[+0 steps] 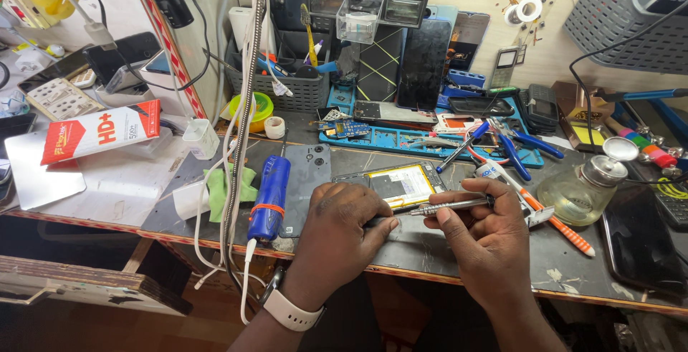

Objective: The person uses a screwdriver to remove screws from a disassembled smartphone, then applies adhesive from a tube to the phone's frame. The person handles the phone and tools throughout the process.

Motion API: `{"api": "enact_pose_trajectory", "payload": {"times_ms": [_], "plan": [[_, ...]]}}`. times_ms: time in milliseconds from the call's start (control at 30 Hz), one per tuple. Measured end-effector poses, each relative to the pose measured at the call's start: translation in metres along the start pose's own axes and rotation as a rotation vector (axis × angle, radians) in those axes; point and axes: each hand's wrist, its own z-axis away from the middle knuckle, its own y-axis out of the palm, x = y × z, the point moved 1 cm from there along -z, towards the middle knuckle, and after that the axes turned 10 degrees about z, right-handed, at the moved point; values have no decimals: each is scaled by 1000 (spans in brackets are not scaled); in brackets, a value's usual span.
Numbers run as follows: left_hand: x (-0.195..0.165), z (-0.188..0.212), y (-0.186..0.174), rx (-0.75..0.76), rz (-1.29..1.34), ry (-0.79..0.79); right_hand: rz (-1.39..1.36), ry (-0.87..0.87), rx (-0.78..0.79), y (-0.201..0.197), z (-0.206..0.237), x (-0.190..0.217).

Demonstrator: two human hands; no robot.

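An opened phone [400,184] with a yellow-labelled battery lies on the dark workbench near its front edge. My left hand [337,234] rests on the bench at the phone's lower left corner, fingers curled against its edge; a pale watch is on that wrist. My right hand [481,234] holds a slim silver screwdriver [451,206] almost level, its tip pointing left toward the phone's lower right edge. A grey phone back cover [308,180] lies just left of my left hand.
A blue cylindrical tool [269,198] with a cable lies at left. A glass bottle with metal cap [584,187], an orange-striped tool [566,229] and a dark phone [638,244] sit at right. Pliers, tweezers and a blue mat [430,141] lie behind.
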Motion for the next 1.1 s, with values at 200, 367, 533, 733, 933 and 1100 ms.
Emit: {"api": "enact_pose_trajectory", "payload": {"times_ms": [200,367,533,733,933,1100], "plan": [[3,0,3,-41,-82,-2,128,-136,-100,-13,-15,5],[4,0,4,-47,-100,9,388,-336,-83,-38,-44,6],[5,0,5,-28,-107,-31,467,-369,-66,-41,-50,2],[5,0,5,-24,-106,-29,418,-386,-37,-38,-48,-2],[5,0,5,-42,-116,-5,435,-409,-32,-36,-48,-1],[5,0,6,-29,-120,-16,570,-464,-17,-35,-49,9]]}}
